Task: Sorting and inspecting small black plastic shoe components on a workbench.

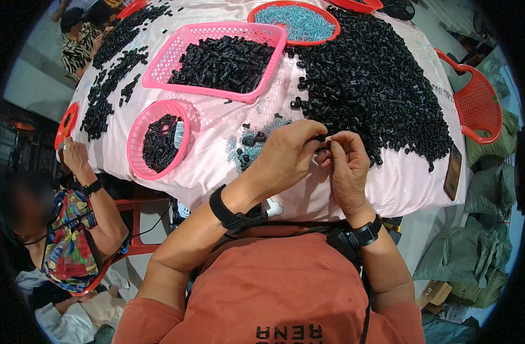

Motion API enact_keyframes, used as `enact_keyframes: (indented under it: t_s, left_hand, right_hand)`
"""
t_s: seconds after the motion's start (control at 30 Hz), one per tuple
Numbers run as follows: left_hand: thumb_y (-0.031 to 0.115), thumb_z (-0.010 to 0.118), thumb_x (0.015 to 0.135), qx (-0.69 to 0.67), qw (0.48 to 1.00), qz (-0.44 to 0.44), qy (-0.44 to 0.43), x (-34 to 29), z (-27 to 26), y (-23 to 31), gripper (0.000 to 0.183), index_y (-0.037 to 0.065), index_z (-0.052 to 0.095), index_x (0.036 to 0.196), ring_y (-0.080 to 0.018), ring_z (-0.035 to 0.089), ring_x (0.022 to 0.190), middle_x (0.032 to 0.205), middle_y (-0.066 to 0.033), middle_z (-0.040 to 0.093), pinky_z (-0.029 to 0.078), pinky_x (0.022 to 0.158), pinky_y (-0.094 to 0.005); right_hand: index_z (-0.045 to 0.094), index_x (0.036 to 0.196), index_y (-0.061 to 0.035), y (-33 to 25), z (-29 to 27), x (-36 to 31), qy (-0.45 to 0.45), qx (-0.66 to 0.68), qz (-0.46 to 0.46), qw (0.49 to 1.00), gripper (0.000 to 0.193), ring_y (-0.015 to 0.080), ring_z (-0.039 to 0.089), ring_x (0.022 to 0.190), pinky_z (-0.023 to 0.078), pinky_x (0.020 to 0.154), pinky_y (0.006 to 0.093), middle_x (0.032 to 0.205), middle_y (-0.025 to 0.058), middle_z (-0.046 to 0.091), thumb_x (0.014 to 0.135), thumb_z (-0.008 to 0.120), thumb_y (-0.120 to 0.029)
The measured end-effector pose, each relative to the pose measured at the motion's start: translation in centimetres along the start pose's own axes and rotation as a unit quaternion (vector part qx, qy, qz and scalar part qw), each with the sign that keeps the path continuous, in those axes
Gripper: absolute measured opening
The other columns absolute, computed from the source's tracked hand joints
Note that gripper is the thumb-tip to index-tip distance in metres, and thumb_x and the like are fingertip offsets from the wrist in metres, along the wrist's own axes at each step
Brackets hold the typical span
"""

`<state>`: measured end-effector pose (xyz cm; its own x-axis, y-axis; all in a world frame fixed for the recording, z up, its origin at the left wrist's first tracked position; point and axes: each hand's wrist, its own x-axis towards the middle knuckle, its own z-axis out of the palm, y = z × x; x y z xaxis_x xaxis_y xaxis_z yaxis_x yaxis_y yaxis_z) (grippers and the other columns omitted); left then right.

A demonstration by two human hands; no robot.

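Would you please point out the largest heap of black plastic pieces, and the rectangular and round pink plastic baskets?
Largest heap of black plastic pieces (371,86): head view, its middle.
Rectangular pink plastic basket (213,94): head view, near rim.
Round pink plastic basket (134,143): head view, left wall.

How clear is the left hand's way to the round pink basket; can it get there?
Probably yes: between the left hand and the round pink basket lie just cloth and low clear bits. The hand looks busy, though, apparently pinching a small black piece.

Bright centre, dark curved fisheye rim
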<state>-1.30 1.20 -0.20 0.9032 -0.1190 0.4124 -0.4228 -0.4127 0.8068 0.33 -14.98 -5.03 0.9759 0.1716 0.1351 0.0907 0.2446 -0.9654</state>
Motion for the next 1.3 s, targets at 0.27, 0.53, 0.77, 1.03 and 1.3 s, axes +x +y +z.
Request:
enact_keyframes:
  t_s: [0.27,0.53,0.77,1.03,1.3]
  left_hand:
    - [0.0,0.061,0.089,0.02,1.0,-0.024,0.005,0.4,0.1,0.3,0.012,-0.002,0.063,0.1,-0.0315,0.068,0.07,0.077,-0.0177,0.067,0.053,0.063,-0.0368]
    - [0.002,0.063,0.089,0.028,0.999,-0.009,0.024,0.2,0.8,0.2,0.007,0.0,0.065,0.096,-0.0334,0.069,0.069,0.078,-0.016,0.068,0.053,0.062,-0.036]
    - [0.0,0.066,0.077,0.187,0.981,0.043,-0.037,-1.1,0.3,-0.7,0.005,0.002,0.065,0.081,-0.0354,0.059,0.082,0.083,-0.0139,0.058,0.048,0.072,-0.0438]
    - [0.004,0.068,0.072,0.254,0.963,0.082,-0.03,-1.4,1.5,-1.2,0.007,0.005,0.062,0.075,-0.0329,0.054,0.082,0.084,-0.0114,0.056,0.044,0.071,-0.0442]
    - [0.004,0.064,0.076,0.271,0.957,0.089,-0.062,-1.4,1.6,-1.2,0.006,0.005,0.06,0.081,-0.0326,0.054,0.084,0.087,-0.0125,0.055,0.042,0.073,-0.0437]
  right_hand:
    - [0.065,0.11,0.0015,-0.3,-0.1,0.0,-0.035,-0.046,0.002,0.998,0.015,0.012,0.068,0.088,0.055,0.079,0.0239,0.105,0.0054,0.065,0.098,0.056,0.001]
    - [0.065,0.11,0.0013,-0.1,-0.4,-0.1,0.002,-0.003,-0.005,1.0,0.015,0.0133,0.068,0.091,0.056,0.082,0.0252,0.105,0.0062,0.065,0.095,0.061,0.001]
    - [0.062,0.109,-0.0004,-0.4,-0.5,0.1,0.029,0.056,0.034,0.997,0.013,0.0113,0.067,0.086,0.055,0.075,0.023,0.101,0.0065,0.066,0.096,0.06,-0.002]
    - [0.06,0.109,-0.0029,-1.1,-0.4,0.1,0.03,0.052,0.085,0.995,0.012,0.0046,0.06,0.069,0.047,0.054,0.0175,0.083,0.0019,0.066,0.097,0.059,-0.004]
    - [0.06,0.112,-0.0045,-0.5,0.1,0.1,0.041,0.061,0.038,0.997,0.013,0.0018,0.05,0.056,0.041,0.046,0.0161,0.079,0.0014,0.062,0.1,0.057,-0.008]
